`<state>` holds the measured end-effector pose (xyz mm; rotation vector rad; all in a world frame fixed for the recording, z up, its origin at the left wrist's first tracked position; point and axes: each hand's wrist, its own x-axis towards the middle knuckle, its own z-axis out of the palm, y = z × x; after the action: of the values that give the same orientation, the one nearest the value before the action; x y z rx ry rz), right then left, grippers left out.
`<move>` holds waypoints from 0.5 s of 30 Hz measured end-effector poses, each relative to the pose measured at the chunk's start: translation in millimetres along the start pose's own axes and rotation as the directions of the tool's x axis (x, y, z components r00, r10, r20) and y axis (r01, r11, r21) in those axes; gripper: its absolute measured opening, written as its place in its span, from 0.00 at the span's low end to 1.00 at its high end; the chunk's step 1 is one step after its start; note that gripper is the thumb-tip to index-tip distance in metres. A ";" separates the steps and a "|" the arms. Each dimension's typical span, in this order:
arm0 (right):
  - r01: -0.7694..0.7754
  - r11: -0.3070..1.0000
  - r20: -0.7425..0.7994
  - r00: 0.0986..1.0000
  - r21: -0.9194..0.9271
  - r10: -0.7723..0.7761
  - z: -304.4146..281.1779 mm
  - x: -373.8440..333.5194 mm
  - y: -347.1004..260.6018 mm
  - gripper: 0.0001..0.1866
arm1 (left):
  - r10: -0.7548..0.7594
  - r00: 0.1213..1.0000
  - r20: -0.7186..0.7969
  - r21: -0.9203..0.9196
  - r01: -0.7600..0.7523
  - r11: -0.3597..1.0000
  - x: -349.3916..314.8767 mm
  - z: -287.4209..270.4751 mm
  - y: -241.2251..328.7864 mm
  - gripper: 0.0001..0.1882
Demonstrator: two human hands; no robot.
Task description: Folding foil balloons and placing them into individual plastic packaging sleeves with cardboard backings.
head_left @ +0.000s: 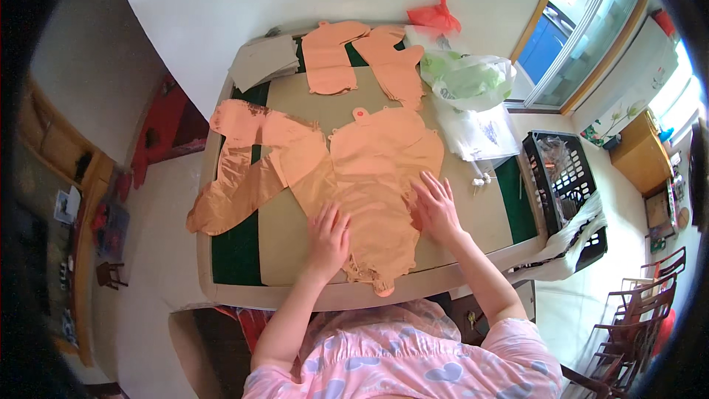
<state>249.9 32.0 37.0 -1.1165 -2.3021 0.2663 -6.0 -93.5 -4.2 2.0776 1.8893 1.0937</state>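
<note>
A flat, shiny orange-pink foil sheet (pixel 380 170), shaped like an uninflated foil balloon with small tabs on its rim, lies in the middle of the table. On its left edge rests my left hand (pixel 329 240), fingers extended and slightly bent. My right hand (pixel 436 210) lies on the right edge with its fingers spread. Neither hand visibly holds anything. Another foil piece (pixel 255 166), creased and branching, spreads out to the left and touches the middle sheet. Two groups of similar foil pieces, one at the back (pixel 330 63) and one beside it (pixel 395 66), lie farther away.
The table (pixel 295 251) has a tan board over green. Grey sheets (pixel 262 63) are stacked at the back left. Plastic bags (pixel 473 77), a red bag (pixel 436 15) and small white items (pixel 481 179) sit right. A black crate (pixel 565 177) stands beside the table.
</note>
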 end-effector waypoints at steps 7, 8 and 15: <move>0.069 0.997 0.251 0.965 0.017 -0.071 -31.4 -85.2 -31.1 0.23 | 0.024 0.977 0.213 0.104 -0.047 0.993 -66.2 -51.8 48.0 0.17; 0.068 0.998 0.300 0.951 0.016 -0.069 -32.4 -89.7 -35.6 0.24 | 0.030 0.973 0.228 0.109 -0.057 0.992 -70.8 -50.3 51.7 0.18; 0.094 0.996 0.315 0.945 -0.013 -0.085 -30.2 -92.6 -40.3 0.26 | 0.016 0.972 0.235 0.128 -0.047 0.991 -67.2 -42.5 55.9 0.20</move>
<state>286.2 -66.8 41.1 -1.0404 -2.6359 0.4035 18.0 -181.6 28.9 2.2012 1.8643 0.7076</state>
